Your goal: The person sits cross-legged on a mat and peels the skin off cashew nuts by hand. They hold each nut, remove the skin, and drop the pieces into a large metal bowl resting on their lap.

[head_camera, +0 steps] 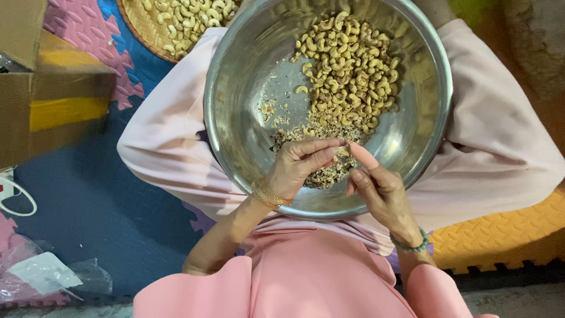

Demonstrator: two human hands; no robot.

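A large steel bowl (pixel 235 88) rests on my lap, over pink trousers. A heap of pale cashew nuts (pixel 353 65) fills its far right side, and brown skins and crumbs (pixel 321 132) lie nearer me. My left hand (pixel 297 168), with a gold bangle at the wrist, and my right hand (pixel 379 191), with a green bead bracelet, meet over the bowl's near part. Both pinch one small cashew nut (pixel 342 153) between their fingertips.
A woven basket (pixel 147 26) with peeled cashews lies at the top left. A cardboard box (pixel 53 100) stands at the left on blue and pink foam floor mats. Clear plastic wrap (pixel 47 274) lies at the bottom left, a yellow mat (pixel 500 235) at the right.
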